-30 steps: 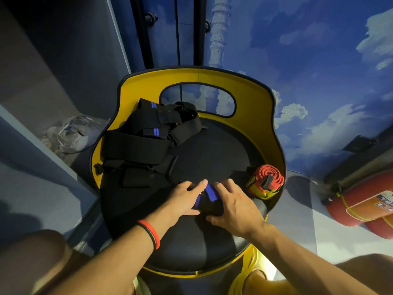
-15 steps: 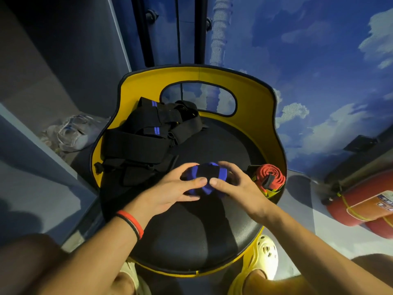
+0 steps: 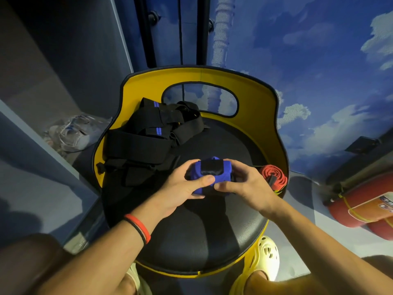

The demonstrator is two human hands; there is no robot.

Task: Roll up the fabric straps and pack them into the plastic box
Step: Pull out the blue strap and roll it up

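Note:
A blue and black fabric strap roll is held just above the black seat of a yellow chair. My left hand grips its left end with the thumb on top, and my right hand grips its right end. A heap of loose black straps with blue stripes lies on the seat's back left. A rolled red strap rests by the seat's right rim. No plastic box is clearly in view.
The chair's yellow backrest curves round the far side. A clear plastic bundle lies on the floor at left. Red cylinders lie at right. A pale clog and my knees are below the seat.
The strap lay flat under both hands on the seat a second ago. Now it is a thick roll, lifted off the seat and gripped by both hands.

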